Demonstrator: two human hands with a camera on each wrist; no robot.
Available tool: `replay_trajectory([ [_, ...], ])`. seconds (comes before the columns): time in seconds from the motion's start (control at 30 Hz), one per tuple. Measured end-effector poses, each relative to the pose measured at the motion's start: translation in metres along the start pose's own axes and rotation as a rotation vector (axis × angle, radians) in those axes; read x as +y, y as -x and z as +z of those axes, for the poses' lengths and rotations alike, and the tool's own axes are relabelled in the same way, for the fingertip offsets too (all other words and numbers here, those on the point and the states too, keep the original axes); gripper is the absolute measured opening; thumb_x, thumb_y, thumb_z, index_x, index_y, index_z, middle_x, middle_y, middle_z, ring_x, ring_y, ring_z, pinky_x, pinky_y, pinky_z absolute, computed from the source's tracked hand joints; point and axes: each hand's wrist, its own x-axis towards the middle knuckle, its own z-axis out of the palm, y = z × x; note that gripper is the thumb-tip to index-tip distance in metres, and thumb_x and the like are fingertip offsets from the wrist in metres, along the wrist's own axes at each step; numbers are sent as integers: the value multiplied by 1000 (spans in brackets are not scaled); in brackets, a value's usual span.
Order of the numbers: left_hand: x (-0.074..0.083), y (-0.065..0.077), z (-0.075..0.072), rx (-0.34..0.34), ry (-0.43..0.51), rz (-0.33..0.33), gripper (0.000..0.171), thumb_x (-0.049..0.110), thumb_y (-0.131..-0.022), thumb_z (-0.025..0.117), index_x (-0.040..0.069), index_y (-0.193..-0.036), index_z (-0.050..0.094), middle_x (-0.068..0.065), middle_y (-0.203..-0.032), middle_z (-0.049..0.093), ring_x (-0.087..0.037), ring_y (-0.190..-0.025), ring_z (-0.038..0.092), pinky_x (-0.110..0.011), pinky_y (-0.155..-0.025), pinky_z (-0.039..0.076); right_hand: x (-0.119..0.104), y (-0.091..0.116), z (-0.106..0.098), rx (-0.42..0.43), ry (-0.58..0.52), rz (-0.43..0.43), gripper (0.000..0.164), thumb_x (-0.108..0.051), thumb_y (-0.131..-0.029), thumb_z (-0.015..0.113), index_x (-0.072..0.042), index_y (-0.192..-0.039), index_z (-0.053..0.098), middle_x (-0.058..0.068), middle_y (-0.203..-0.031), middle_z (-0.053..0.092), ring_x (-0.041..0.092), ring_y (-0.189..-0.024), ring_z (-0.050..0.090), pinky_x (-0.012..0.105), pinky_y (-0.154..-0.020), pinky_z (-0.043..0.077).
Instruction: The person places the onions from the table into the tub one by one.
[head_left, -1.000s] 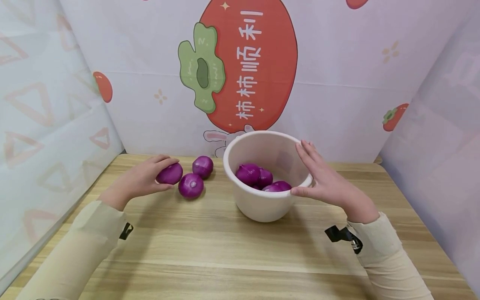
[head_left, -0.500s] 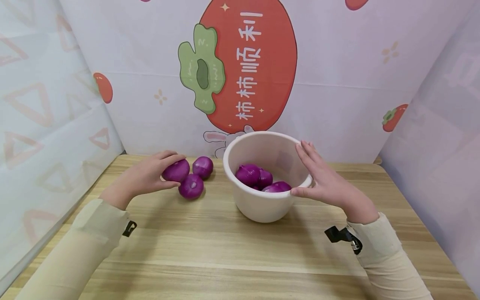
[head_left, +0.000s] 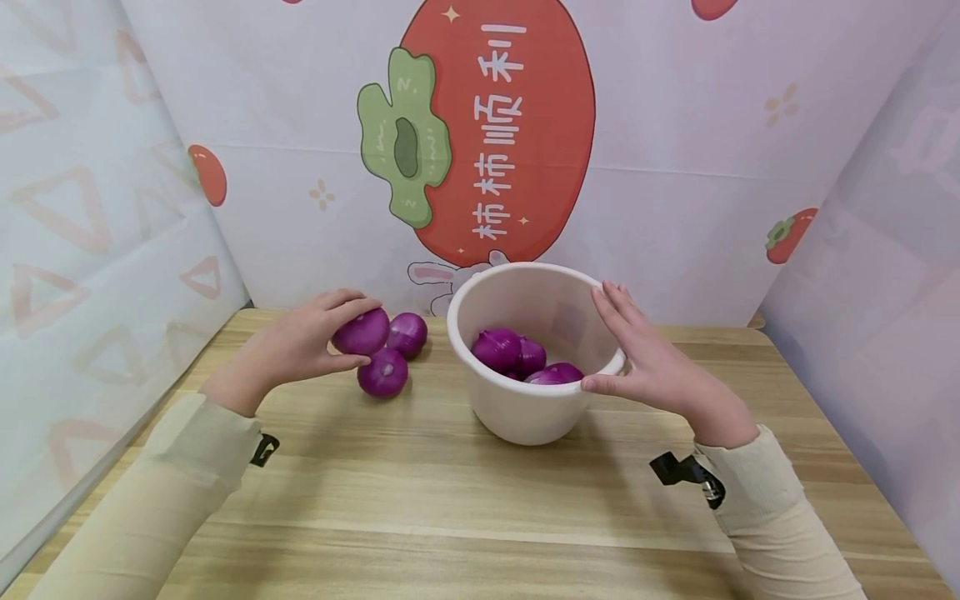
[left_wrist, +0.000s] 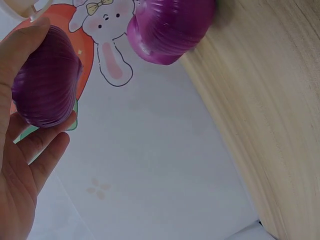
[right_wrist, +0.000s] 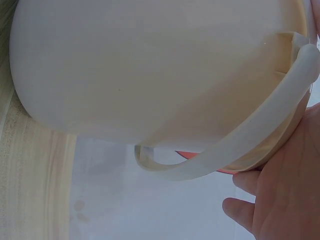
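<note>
My left hand (head_left: 298, 343) grips a purple onion (head_left: 362, 332) between thumb and fingers, lifted off the table. In the left wrist view the same onion (left_wrist: 47, 77) sits against the fingers. Two more onions lie on the table close by: one behind (head_left: 407, 335), one in front (head_left: 383, 372). To their right stands a white bucket (head_left: 525, 417) with several purple onions (head_left: 498, 348) inside. My right hand (head_left: 660, 371) rests along the bucket's right rim, fingers extended and thumb toward the front. The bucket's handle (right_wrist: 235, 142) hangs down its side in the right wrist view.
A light wooden tabletop (head_left: 420, 500) spreads in front of the bucket. White printed sheets stand around it: a back sheet (head_left: 675, 108) with a big red persimmon, a left one (head_left: 97, 217) and a right one (head_left: 885, 275).
My left hand has moved rightward and slightly up with the onion, which now overlaps the two onions on the table in the head view. My right hand and the bucket have stayed in place.
</note>
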Motion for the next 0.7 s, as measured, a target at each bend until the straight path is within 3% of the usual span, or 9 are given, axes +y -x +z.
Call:
replay_trajectory([
  [0.7,28,-16,-14,69,-20,74,72,27,-75,88,11,-138,56,-16,-133,57,-33,-119,57,-48,-92,56,-1,0,0,-6,5,7,114,-48,-82,77,-18,-161,0,5,-169,-9,36,-155,-10,74,-114,16],
])
